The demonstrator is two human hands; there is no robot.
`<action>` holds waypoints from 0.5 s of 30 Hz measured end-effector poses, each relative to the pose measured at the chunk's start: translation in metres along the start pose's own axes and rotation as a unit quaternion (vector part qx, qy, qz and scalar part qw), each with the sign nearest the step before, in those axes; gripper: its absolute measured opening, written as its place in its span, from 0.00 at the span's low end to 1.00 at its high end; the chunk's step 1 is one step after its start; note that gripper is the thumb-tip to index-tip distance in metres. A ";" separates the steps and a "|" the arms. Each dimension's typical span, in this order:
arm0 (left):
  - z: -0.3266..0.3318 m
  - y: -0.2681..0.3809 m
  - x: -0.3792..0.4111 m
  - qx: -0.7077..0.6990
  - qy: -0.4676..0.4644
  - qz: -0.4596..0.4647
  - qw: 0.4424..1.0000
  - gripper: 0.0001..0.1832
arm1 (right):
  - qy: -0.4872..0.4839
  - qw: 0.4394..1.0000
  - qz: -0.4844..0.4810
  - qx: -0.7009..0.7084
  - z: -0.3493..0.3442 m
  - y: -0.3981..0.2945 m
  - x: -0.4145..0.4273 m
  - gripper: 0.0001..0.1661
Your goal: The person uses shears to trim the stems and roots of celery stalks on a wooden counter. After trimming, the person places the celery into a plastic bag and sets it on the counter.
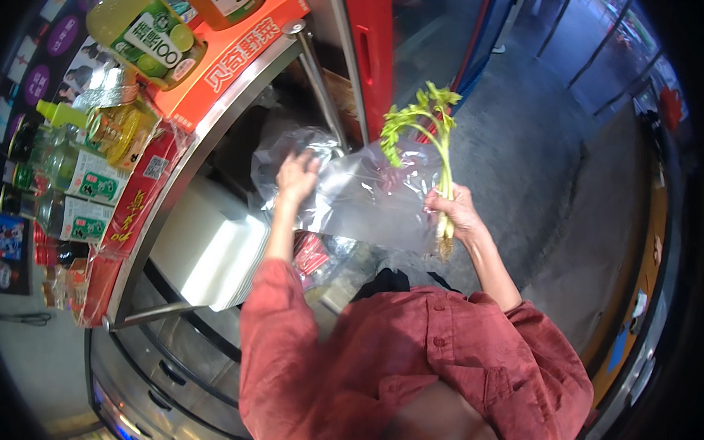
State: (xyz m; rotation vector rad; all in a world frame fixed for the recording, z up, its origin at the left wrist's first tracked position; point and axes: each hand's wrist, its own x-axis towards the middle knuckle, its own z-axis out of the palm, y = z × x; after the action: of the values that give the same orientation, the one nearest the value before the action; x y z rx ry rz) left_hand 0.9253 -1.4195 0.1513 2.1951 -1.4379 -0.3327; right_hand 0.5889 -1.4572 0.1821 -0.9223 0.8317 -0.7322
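Observation:
My right hand (458,211) grips a small bunch of leafy celery (445,165) near its rooted lower end, with the leaves pointing up. The edge of a clear plastic bag (367,191) is at the same hand, beside the stalks. The plastic stretches across to the left, where my left hand (297,174) lies on or against its crumpled part, fingers slightly spread and a little blurred. Whether those fingers pinch the film cannot be told.
A metal-edged rack at the left bears bottles (146,44) and an orange carton (241,59). Stacked white foam boxes (211,244) lie under it. A red-framed glass door (372,58) stands ahead. Packets in red wrapping (311,254) lie below the bag.

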 end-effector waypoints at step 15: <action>-0.035 -0.026 0.059 -0.058 0.243 -0.097 0.963 0.24 | 0.231 0.928 -0.201 0.210 -0.111 -0.042 -0.154 0.06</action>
State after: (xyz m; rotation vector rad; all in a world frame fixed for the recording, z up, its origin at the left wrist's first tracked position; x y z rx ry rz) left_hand 0.9862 -1.4557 0.1710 2.1283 -0.9184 0.0592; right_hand 0.4113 -1.3897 0.2248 -0.5336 0.8515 -1.4654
